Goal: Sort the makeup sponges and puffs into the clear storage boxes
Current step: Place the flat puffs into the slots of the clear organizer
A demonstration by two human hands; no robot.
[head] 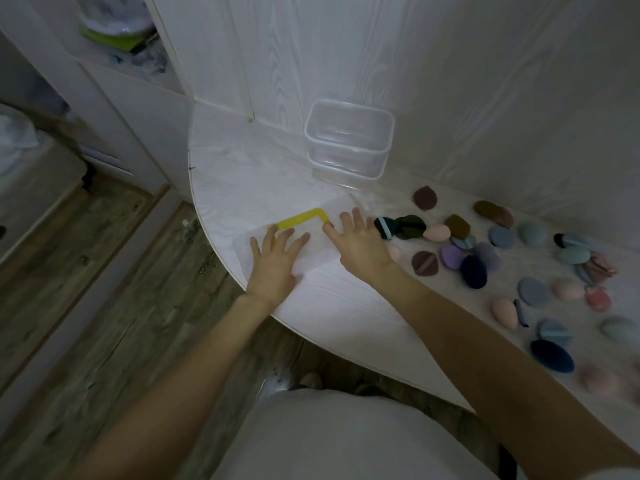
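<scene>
Both hands, left hand [277, 259] and right hand [360, 242], lie spread flat on the lid [294, 237], while the puffs [467, 258] lie just right of the right hand, the nearer 1.

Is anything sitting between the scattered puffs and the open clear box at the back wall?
Nothing visible blocks it. The clear rectangular plastic box stands open-topped and looks empty, with bare white tabletop between it and the nearest dark maroon round puff. Both hands, left and right, rest flat on the yellow-sealed clear lid, off to the side.
</scene>
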